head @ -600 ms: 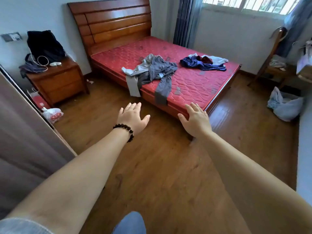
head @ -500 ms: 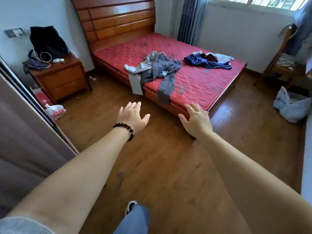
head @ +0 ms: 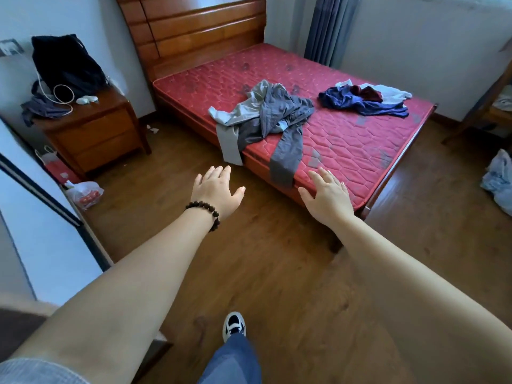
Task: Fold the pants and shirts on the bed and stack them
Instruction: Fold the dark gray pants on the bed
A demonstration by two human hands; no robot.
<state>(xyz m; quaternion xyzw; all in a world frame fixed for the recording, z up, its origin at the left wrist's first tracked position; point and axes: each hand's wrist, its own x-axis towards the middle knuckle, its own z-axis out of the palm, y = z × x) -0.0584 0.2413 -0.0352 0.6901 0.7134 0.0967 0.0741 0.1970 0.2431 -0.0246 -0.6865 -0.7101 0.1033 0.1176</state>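
A bed with a bare red mattress [head: 346, 139] stands ahead. A heap of grey pants [head: 273, 115] lies near its left edge, with two legs hanging over the side. Farther right lies a second heap, blue, dark red and white clothes [head: 363, 99]. My left hand [head: 216, 189], with a dark bead bracelet at the wrist, is stretched out over the floor, fingers spread, empty. My right hand [head: 328, 196] is spread and empty too, in front of the mattress's near corner. Both hands are short of the clothes.
A wooden nightstand [head: 94, 131] stands left of the bed with a black bag [head: 65, 63] and a cable on it. Plastic bags [head: 83, 192] lie on the wood floor beside it. Another bag [head: 498, 181] and a wooden chair [head: 493, 106] are at the right. My shoe [head: 234, 325] steps forward.
I have walked closer to the bed, which now looks larger and nearer. My foot has stepped forward into view. Both hands stay outstretched and empty.
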